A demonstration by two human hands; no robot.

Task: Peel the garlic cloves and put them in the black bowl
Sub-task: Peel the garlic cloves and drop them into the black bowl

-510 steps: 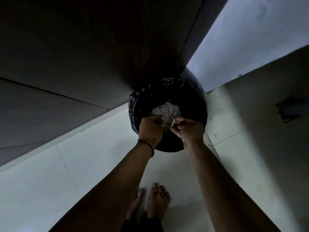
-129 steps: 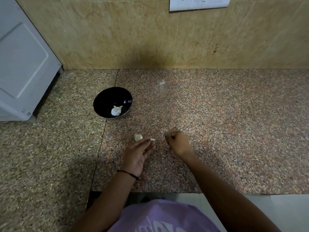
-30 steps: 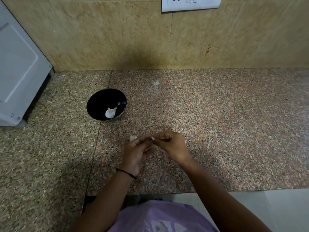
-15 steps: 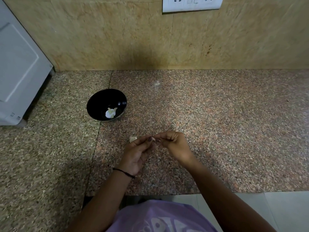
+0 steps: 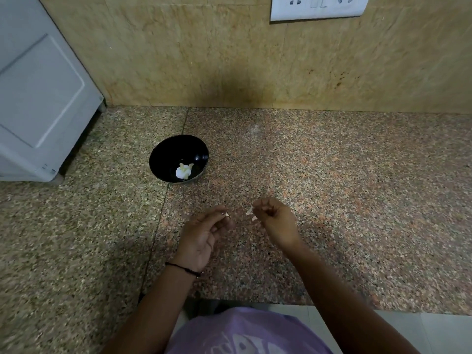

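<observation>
Both of my hands were up over the granite table [image 5: 332, 200], near its front edge and a short gap apart. My left hand [image 5: 204, 233] was turned palm up, its fingers loosely curved, with the tips of thumb and forefinger drawn together on a small pale bit, the garlic clove [image 5: 225, 214]. It was tiny in the view, and I could make out no more than a light spot at the fingertips. A thin black thread band [image 5: 184, 268] ran round that wrist.

My right hand [image 5: 274, 221] was curled in tight, fingers folded toward the palm, and it pinched a pale flake of skin [image 5: 249, 212] at its left edge. A second flake [image 5: 254, 218] showed just below the first, right against the fingers. Whether I gripped that one too, I could not tell.

Farther back and to the left stood the black bowl [image 5: 178, 149], upright on the table and well apart from both hands. In its bottom, toward the near side, lay the peeled cloves [image 5: 184, 171], white, bunched together and touching.

At the far left a white appliance [image 5: 38, 98] sat on the table against the tan tiled wall [image 5: 191, 60]. High on the wall to the right was a white socket plate [image 5: 319, 7]. My purple shirt [image 5: 242, 333] filled the bottom edge of the view.
</observation>
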